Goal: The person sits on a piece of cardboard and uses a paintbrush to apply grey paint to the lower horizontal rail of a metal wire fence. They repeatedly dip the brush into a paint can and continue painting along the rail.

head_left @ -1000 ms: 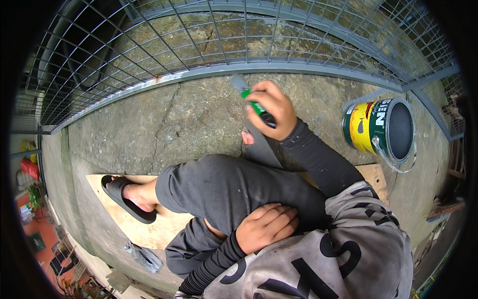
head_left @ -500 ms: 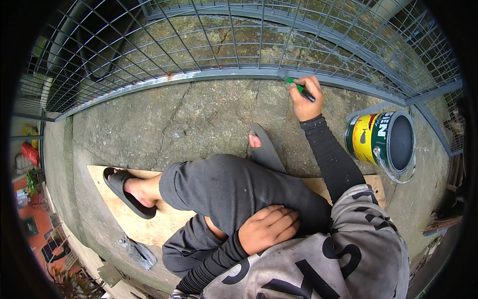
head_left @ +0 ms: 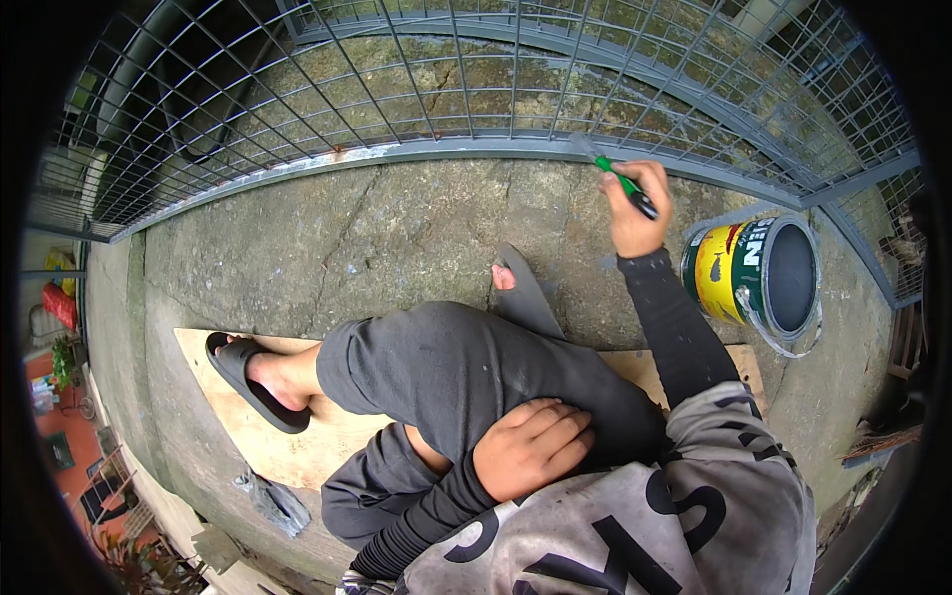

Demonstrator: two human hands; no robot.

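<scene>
My right hand [head_left: 640, 208] is closed round a paintbrush [head_left: 625, 184] with a green and black handle. Its grey, paint-coated tip reaches the bottom rail [head_left: 476, 146] of a grey wire-mesh fence. Bare, whitish patches show on the rail further left. My left hand [head_left: 534, 448] lies on my thigh, holding nothing, its fingers loosely bent over the dark trousers [head_left: 436, 357]. Right of my right forearm, a paint can [head_left: 731, 273] with a yellow and green label stands with its top open, dark grey inside and a wire handle hanging at its front.
I sit over a wooden board [head_left: 258, 436] on rough concrete. A crumpled grey plastic bag [head_left: 273, 504] lies at the lower left. The mesh fence [head_left: 436, 79] spans the far side, with another frame joining at the right. Red-brown floor [head_left: 74, 476] and plants show at the far left.
My right hand and the paintbrush have shifted a little to the right along the rail, and the handle slants more. My left hand has stayed on my thigh.
</scene>
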